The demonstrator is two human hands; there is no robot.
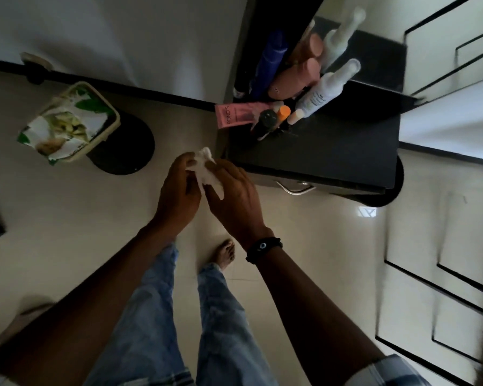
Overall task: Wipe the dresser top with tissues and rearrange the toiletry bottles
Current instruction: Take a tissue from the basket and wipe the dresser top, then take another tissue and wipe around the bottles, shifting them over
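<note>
Both hands work one white tissue in the air, just before the front left corner of the black dresser top. The left hand pinches its upper end, and the right hand curls around the lower part. I judge that the tissue is being prepared for wiping, and next it must be pressed flat on the bare front area. The toiletry bottles crowd the back left corner, and a pink Pond's tube overhangs the edge, so they block wiping there. A waste bin stands on the floor to the left.

pink tube reads "POND'S"
</note>
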